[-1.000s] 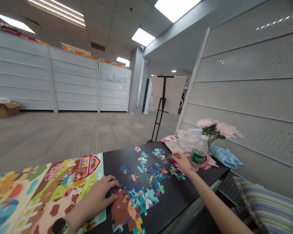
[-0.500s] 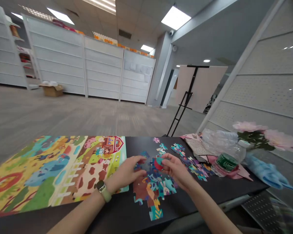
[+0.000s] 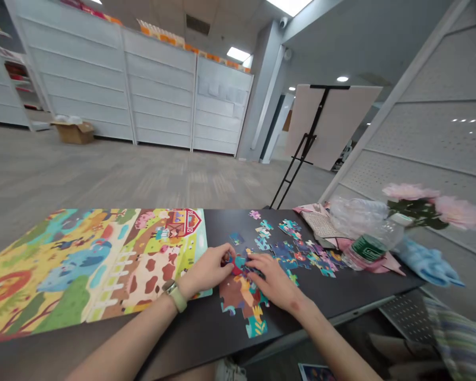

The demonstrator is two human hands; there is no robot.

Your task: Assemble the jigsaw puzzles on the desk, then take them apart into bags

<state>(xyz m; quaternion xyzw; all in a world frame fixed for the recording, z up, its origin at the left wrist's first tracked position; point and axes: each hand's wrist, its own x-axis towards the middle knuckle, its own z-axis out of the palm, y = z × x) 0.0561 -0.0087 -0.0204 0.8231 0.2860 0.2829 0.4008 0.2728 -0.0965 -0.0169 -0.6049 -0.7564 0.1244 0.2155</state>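
Note:
On the black table point(image 3: 206, 333) lies a joined patch of colourful puzzle pieces point(image 3: 241, 301). My left hand point(image 3: 206, 271) rests at its upper left edge, fingers curled and pinching a small red and teal piece point(image 3: 234, 263) down at the patch's top. My right hand point(image 3: 272, 280) lies flat over the patch's right side, fingers stretched toward the same piece. Several loose pieces point(image 3: 297, 251) are scattered beyond my hands. A watch point(image 3: 175, 294) is on my left wrist.
A large farm picture board point(image 3: 83, 270) covers the table's left part. At the right stand a water bottle point(image 3: 367, 246), crumpled plastic, pink flowers point(image 3: 440, 203), a blue cloth point(image 3: 428, 262) and pink fabric. An easel point(image 3: 305, 143) stands behind on the carpet.
My right hand came back from the loose pieces by the bottle with a red and teal piece. Both hands then lowered it from above the table onto the joined patch.

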